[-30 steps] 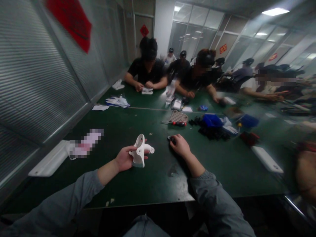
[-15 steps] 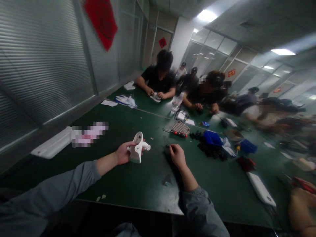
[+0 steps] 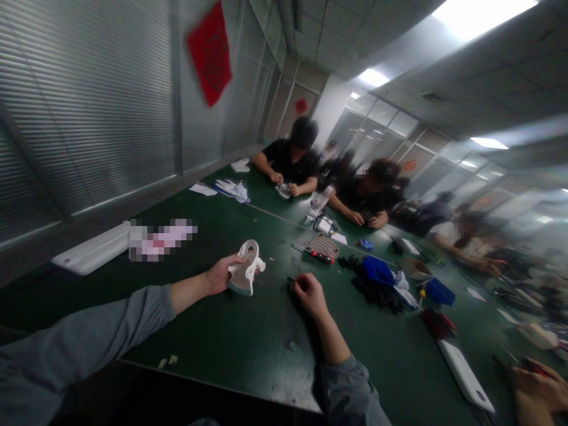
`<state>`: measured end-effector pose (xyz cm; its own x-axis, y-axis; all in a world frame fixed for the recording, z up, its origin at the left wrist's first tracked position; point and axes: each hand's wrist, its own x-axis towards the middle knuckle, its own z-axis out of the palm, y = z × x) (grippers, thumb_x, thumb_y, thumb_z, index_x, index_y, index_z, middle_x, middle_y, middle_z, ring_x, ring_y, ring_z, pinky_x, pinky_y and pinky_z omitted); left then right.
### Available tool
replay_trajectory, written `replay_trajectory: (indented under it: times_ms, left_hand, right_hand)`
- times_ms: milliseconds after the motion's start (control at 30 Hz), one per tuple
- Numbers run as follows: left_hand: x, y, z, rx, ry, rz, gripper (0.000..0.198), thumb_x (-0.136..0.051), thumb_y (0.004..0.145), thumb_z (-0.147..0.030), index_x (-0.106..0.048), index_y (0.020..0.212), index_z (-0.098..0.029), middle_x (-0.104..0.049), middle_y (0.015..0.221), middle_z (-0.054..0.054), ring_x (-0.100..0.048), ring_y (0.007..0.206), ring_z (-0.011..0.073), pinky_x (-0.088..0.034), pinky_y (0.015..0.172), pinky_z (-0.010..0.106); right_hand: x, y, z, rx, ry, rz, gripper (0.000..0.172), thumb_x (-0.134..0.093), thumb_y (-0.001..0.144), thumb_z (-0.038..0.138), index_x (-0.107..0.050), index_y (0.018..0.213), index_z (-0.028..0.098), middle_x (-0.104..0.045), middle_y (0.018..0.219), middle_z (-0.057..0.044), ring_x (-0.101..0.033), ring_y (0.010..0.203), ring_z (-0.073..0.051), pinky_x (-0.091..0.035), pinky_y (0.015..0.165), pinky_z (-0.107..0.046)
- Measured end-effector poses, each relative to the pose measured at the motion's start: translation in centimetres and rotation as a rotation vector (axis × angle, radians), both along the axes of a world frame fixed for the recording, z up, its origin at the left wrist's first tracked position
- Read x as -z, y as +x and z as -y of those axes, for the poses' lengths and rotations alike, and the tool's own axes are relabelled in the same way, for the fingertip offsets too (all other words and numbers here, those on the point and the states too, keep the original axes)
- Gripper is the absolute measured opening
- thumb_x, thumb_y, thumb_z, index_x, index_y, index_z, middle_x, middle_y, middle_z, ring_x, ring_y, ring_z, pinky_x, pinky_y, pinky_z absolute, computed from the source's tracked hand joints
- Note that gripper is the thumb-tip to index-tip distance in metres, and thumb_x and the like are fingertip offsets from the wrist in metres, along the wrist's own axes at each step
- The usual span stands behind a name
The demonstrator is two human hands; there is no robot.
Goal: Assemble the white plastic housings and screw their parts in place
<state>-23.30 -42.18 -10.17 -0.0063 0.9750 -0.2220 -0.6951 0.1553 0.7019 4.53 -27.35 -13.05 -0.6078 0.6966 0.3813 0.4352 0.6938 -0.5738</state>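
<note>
My left hand (image 3: 219, 274) is closed around a white plastic part (image 3: 242, 279), curved like a shell with an oval opening and a short round stub on its right side. It is held up over the green table. To the right, my right hand (image 3: 310, 293) pinches a small black piece (image 3: 290, 280) between thumb and fingertips, just above the tabletop. The piece is too small and dark to name. A gap separates the two hands.
Beyond my right hand lie a red-and-black screwdriver (image 3: 322, 257), a beige grid-patterned pad (image 3: 325, 245) and a blue bin (image 3: 377, 270) amid black parts. White cases lie left (image 3: 95, 248) and right (image 3: 465, 376). People sit across the table, and another person's hand (image 3: 535, 384) shows at lower right.
My left hand has turned the white part, so its stub shows less. The small black piece in my right hand has shifted slightly left and down. The camera view has tilted up.
</note>
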Motion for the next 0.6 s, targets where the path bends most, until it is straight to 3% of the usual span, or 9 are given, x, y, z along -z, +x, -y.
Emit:
replay_trajectory:
  times_ms: [167,300,467,600]
  left_hand:
    - [0.6,0.8,0.0,-0.184,0.139,-0.334,0.053,-0.067,0.078,-0.029,-0.054,0.126,-0.011,-0.072,0.098,0.012,-0.071,0.085,0.0255,-0.056,0.078,0.039]
    - [1.2,0.9,0.1,-0.290,0.281,-0.708,0.047,-0.064,0.080,-0.031,-0.058,0.123,-0.013,-0.070,0.114,0.013,-0.068,0.102,0.0263,-0.054,0.091,0.041]
    - [1.6,1.5,0.4,-0.297,0.393,-1.008,0.057,-0.064,0.080,-0.027,-0.051,0.133,-0.013,-0.064,0.128,0.015,-0.061,0.119,0.0270,-0.045,0.106,0.043]
    - [1.7,2.7,0.7,-0.221,0.425,-1.138,0.068,-0.065,0.078,-0.022,-0.043,0.142,-0.014,-0.063,0.131,0.015,-0.061,0.119,0.0266,-0.044,0.107,0.043]
  right_hand:
    - [-0.2,-0.3,0.7,-0.049,0.032,-0.012,0.012,-0.059,0.089,0.030,-0.065,0.090,0.020,-0.060,0.082,-0.002,-0.056,0.070,-0.015,-0.045,0.065,-0.027]
    - [-1.4,-0.8,2.6,-0.089,0.095,-0.103,0.011,-0.058,0.091,0.028,-0.065,0.093,0.020,-0.057,0.080,-0.001,-0.054,0.067,-0.014,-0.045,0.063,-0.027]
    - [-2.9,-2.4,5.7,-0.133,0.219,-0.325,0.007,-0.061,0.091,0.022,-0.065,0.096,0.020,-0.058,0.084,-0.002,-0.054,0.070,-0.013,-0.048,0.064,-0.027]
    - [-2.6,-3.8,7.2,-0.166,0.279,-0.345,0.012,-0.062,0.091,0.021,-0.068,0.101,0.021,-0.057,0.085,-0.003,-0.054,0.067,-0.012,-0.049,0.058,-0.024]
